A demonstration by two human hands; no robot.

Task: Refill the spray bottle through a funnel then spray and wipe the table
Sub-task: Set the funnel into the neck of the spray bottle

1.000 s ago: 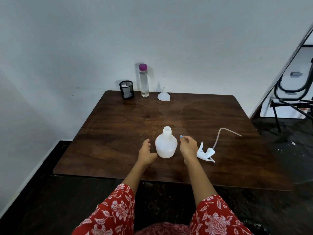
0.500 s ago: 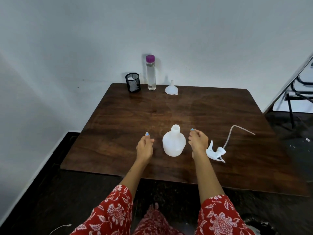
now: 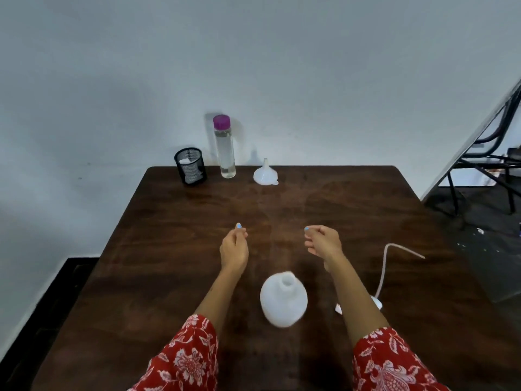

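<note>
— Spray bottle (image 3: pixel 283 301), status?

— White plastic, standing upright on the dark wooden counter (image 3: pixel 169 249) near its front edge, between my two forearms. Its neck is uncapped and open at the top. The outline is slightly blurred, so I cannot read finer detail.

— Spray head?

— The white trigger head (image 3: pixel 376 303) lies on the counter just right of the bottle, mostly hidden behind my right forearm. Its dip tube (image 3: pixel 386 261) curves up and away toward the right, free of the bottle.

— Your hands?

— My left hand (image 3: pixel 234 248) hovers above the counter beyond the bottle, fingers loosely curled, holding nothing. My right hand (image 3: pixel 322 241) is level with it, fingers also loosely curled, empty. Neither touches the bottle or the counter so far as I can see. Fingernails are painted light blue. Both sleeves are red with a white floral print.

— Remaining items?

— Along the far edge, by the wall: a white funnel (image 3: pixel 265 173) resting mouth-down with its spout pointing up; to its left a tall clear bottle (image 3: pixel 224 148) with a purple cap, upright and nearly full of clear liquid; further left a black mesh cup (image 3: pixel 191 169) with something white inside, which I cannot identify. All three stand well apart from my hands.

— Surroundings?

— Pale wall behind the counter. Black metal chair frame (image 3: pixel 490 153) at the right.
</note>
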